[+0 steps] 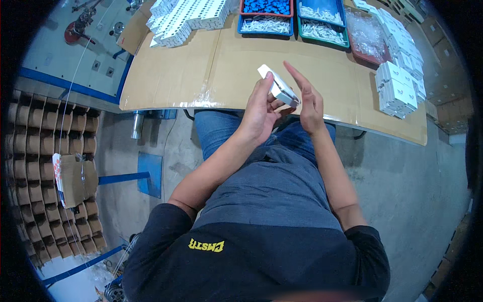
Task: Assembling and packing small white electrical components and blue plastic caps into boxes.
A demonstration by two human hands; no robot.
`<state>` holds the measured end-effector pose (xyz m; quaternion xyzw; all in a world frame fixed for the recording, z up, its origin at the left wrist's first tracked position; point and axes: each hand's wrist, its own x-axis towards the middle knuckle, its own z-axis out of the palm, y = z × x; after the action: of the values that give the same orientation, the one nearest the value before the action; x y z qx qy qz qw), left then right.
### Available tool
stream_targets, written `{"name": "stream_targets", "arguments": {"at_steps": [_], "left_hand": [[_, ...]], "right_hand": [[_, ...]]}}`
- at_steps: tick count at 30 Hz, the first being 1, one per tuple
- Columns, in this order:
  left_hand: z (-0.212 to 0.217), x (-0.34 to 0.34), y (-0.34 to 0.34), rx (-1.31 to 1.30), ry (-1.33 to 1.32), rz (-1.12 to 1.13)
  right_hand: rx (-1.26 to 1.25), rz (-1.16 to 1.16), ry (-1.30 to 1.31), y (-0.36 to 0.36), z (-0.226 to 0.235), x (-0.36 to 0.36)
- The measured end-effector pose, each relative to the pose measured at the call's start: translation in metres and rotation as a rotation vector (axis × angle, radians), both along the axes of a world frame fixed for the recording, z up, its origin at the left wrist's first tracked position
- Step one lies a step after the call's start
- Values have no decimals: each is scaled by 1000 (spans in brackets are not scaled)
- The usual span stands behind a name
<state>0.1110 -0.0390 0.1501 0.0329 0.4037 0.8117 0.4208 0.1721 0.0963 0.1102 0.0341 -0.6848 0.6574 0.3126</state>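
Note:
A small white cardboard box is held tilted over the near edge of the table, which is covered in brown cardboard. My left hand grips the box from below and the side. My right hand pinches the box's near end with thumb and fingers, its index finger stretched upward. Both forearms rise from my lap, above blue jeans.
Stacks of white boxes lie at the far left and along the right side. Blue and green trays with small white and blue parts and a red tray stand at the back. Brown cardboard dividers fill the floor on the left.

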Motion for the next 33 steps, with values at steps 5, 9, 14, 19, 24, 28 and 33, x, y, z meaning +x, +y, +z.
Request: {"name": "stream_targets", "arguments": {"at_steps": [5, 9, 14, 19, 24, 28, 33], "left_hand": [[-2, -15, -5, 17, 213, 82], [-8, -19, -3, 30, 441, 177], [-16, -33, -2, -26, 719, 93], [-33, -42, 1, 79, 660, -44], [-7, -44, 0, 206, 66, 4], [4, -43, 13, 43, -81, -199], [5, -46, 22, -70, -5, -99]], "right_hand": [[-51, -169, -152, 10, -1, 1], [-101, -131, -252, 9, 6, 3], [139, -105, -251, 0, 43, 0], [208, 19, -185, 6, 28, -19], [318, -19, -132, 8, 32, -30], [495, -87, -136, 10, 25, -40], [517, -162, -55, 3, 16, -50]]}}
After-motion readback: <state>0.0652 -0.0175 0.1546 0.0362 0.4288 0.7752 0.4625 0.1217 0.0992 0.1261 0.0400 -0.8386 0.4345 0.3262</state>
